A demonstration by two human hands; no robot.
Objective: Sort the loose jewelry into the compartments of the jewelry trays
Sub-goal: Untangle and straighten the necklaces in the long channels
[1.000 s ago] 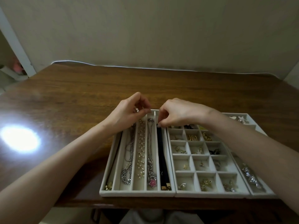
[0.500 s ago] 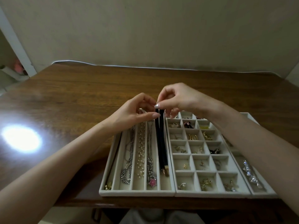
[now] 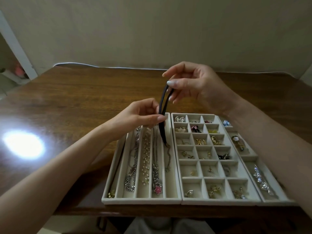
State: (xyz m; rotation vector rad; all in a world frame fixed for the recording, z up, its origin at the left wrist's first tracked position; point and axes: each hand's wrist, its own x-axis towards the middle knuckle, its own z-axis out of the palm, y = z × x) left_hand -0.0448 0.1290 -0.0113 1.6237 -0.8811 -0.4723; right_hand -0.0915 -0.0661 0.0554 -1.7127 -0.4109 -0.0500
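My right hand (image 3: 194, 86) pinches the top of a black ribbon choker (image 3: 162, 119) and holds it up above the long-slot tray (image 3: 141, 200). The doubled ribbon hangs down into the rightmost slot, where its thin chain end (image 3: 168, 159) lies on the tray floor. Lower down, my left hand (image 3: 140, 115) pinches the ribbon between thumb and fingers, just above the tray's far end. Other slots hold a silver chain (image 3: 132, 173), a pearl strand (image 3: 146, 159) and a necklace with a pink star (image 3: 157, 189).
Beside it sits a grid tray (image 3: 221, 200) with earrings and rings in small cells. A third tray (image 3: 249, 154) at the right holds brooches and a crystal piece, partly under my right forearm. All stand at the near edge of a brown wooden table (image 3: 76, 102) against a wall.
My right hand has lifted the black choker up out of the rightmost slot. The left hand shifted right and took hold of the ribbon lower down.
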